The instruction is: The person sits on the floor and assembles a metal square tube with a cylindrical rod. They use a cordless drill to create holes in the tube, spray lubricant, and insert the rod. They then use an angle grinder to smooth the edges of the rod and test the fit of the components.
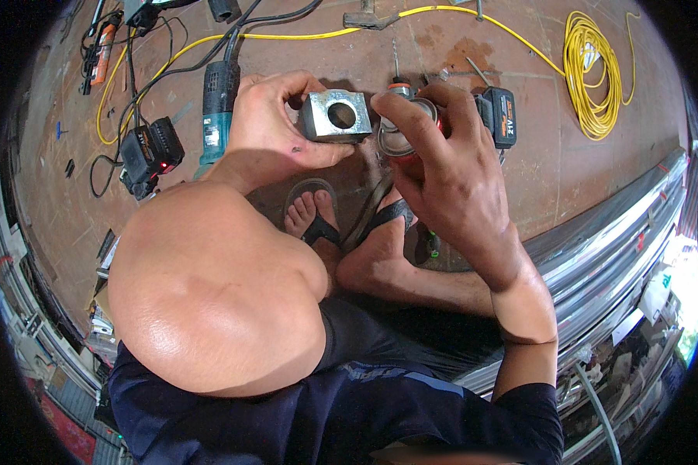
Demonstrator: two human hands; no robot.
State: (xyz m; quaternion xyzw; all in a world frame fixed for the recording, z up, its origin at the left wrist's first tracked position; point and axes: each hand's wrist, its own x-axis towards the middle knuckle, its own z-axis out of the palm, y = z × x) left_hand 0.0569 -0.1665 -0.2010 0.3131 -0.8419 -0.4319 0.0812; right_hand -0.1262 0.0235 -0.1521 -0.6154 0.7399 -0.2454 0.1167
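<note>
My left hand (265,120) is wrapped round a square metal block (316,116) with a round hole in its face. The fingers grip its left side, and the thumb lies along its lower edge. Just to the right, my right hand (461,167) closes over a can (395,142) with a silvery round top and a red side. Its fingertips rest around the can's rim, and part of the can is hidden beneath them. Block and can are held close together, with a narrow gap between them, above my sandalled feet (314,209).
Beyond my right hand lies a cordless drill (498,116) with a long bit. A teal power tool (215,128) lies beside my left wrist; a battery charger (151,151) sits farther left. A hammer (368,19), coiled yellow cord (572,93) and plastic-wrapped metal lengths (597,256) are around.
</note>
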